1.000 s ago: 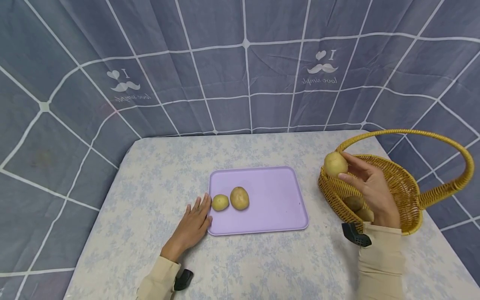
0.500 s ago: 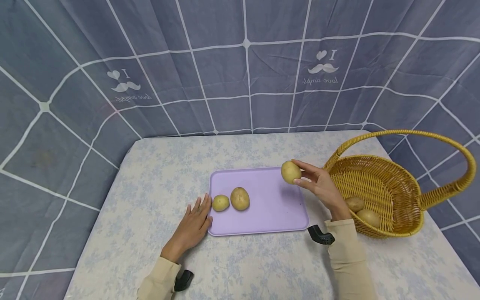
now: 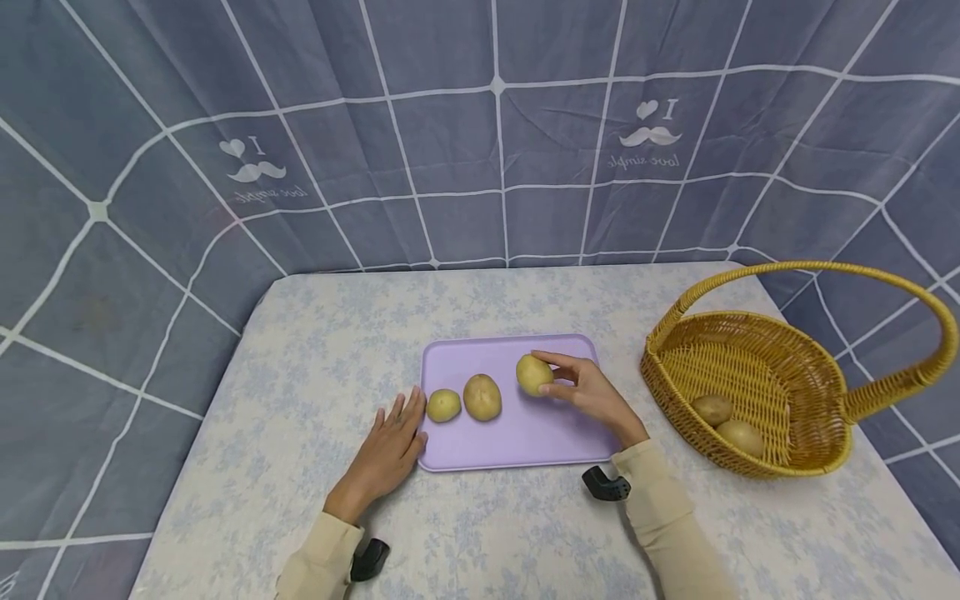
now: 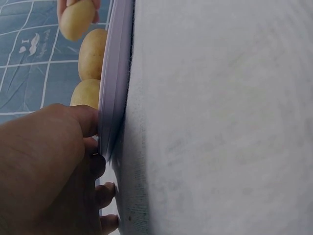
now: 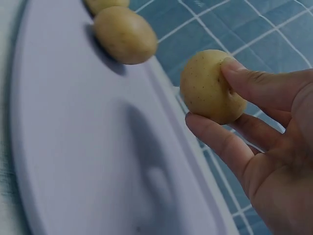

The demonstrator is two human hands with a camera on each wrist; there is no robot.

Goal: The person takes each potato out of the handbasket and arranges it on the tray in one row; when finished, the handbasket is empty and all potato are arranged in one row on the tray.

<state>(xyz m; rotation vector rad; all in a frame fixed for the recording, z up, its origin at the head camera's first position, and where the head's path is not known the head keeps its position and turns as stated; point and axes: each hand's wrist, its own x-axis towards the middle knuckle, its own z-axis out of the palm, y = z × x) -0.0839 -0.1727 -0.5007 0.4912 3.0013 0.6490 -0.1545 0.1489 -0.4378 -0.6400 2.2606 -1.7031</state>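
Purple tray [image 3: 555,433], potato [image 3: 533,374] pinched in right hand [image 3: 592,396] grip

Five potatoes show in all: two lie on the tray, a small one [image 3: 442,406] and a larger one [image 3: 482,397]; one [image 3: 534,375] is pinched in the right hand [image 3: 592,393] over the tray; and two, one [image 3: 711,409] beside the other [image 3: 740,437], sit in the basket. There is one purple tray [image 3: 555,433] and one wicker basket [image 3: 817,417] with a single arched handle. Two hands are in view, the left hand [image 3: 390,446] being the second, each on a beige sleeve.
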